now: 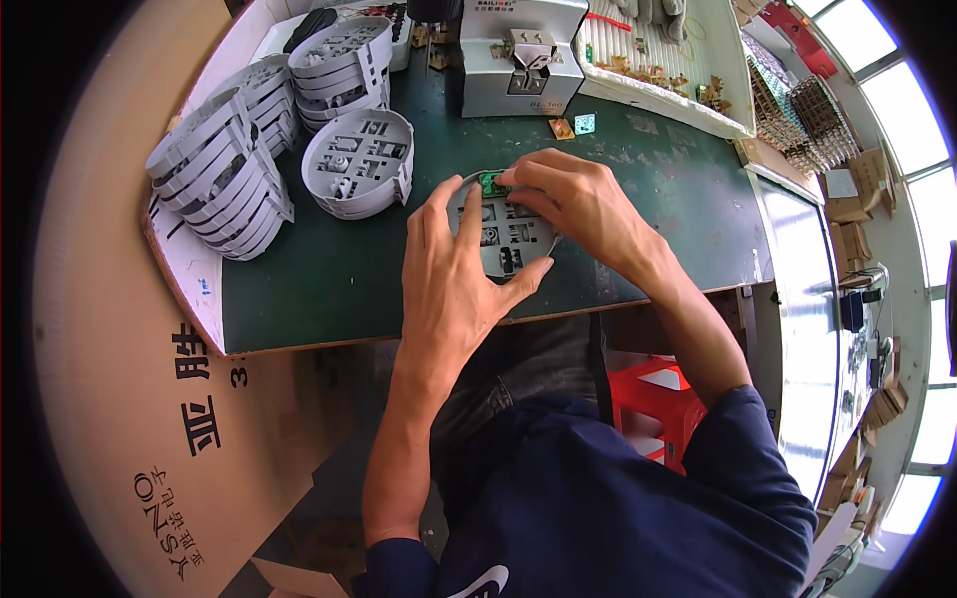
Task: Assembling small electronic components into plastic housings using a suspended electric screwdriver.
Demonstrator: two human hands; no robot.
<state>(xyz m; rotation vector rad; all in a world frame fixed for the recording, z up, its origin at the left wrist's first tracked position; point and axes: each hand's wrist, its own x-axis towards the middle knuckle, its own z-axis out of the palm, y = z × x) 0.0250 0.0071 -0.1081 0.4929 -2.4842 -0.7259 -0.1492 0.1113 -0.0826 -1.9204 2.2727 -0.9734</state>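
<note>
A round grey plastic housing (507, 237) with cut-outs lies on the green worktop near its front edge, partly hidden by both hands. My left hand (444, 264) spans it, fingertips at the far left rim and beside a small green circuit board (489, 185), thumb against the near right side. At the housing's far edge, my right hand (588, 204) has its thumb and fingers closed on the right end of that board. Another grey housing (357, 164) sits to the left, its cut-outs facing up.
Stacked grey housings (224, 184) stand far left, with another stack (341, 75) behind. A silver box-shaped machine (483, 75) is at the back, two small boards (561, 129) in front. A white tray (688, 118) holds parts. A red stool (653, 399) stands below the table.
</note>
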